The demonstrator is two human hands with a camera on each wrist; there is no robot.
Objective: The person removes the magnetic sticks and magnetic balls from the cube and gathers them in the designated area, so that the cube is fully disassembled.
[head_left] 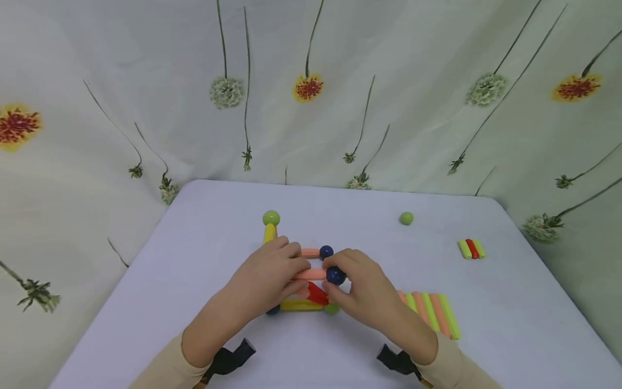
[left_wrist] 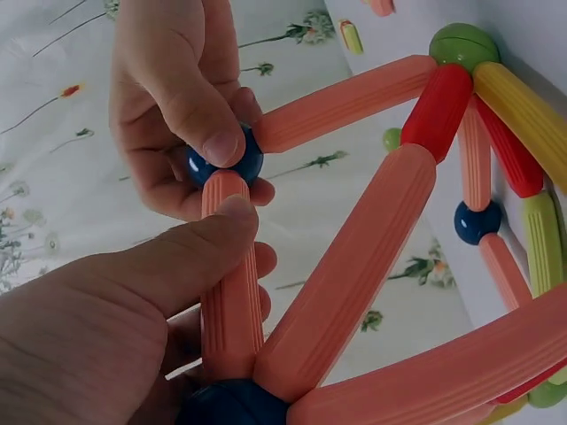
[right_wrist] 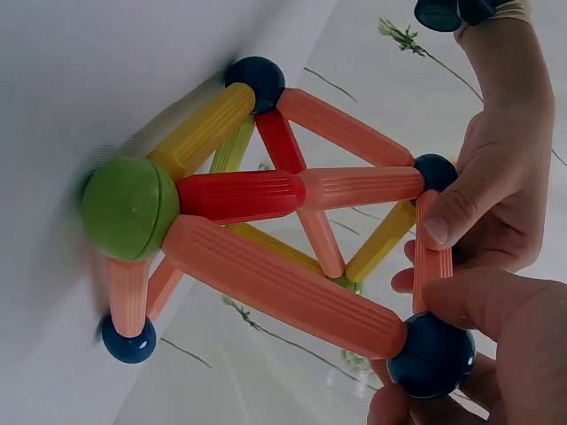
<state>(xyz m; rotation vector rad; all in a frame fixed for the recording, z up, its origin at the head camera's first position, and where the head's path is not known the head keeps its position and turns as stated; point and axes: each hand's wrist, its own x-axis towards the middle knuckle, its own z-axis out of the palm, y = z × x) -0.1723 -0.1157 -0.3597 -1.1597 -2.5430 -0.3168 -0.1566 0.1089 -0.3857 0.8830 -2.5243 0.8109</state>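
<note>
A frame of grooved rods and balls stands on the table. My left hand (head_left: 268,274) pinches its upper salmon rod (left_wrist: 232,283) between thumb and fingers. At that rod's right end, my right hand (head_left: 366,294) grips a dark blue ball (right_wrist: 431,354) with thumb and fingertips. A long salmon rod (right_wrist: 283,279) slopes from this ball down to a green ball (right_wrist: 130,208) at the table. Another blue ball (right_wrist: 435,173) joins the upper rod's left end, where a red-and-salmon diagonal (right_wrist: 241,195) also meets. In the head view my left hand hides part of the frame.
Salmon and yellow-green rods (head_left: 434,310) lie side by side just right of my right hand. Farther right sits a small group of short yellow and red pieces (head_left: 471,248). A loose green ball (head_left: 406,218) lies toward the back. Flower-printed cloth (head_left: 413,108) hangs behind the table.
</note>
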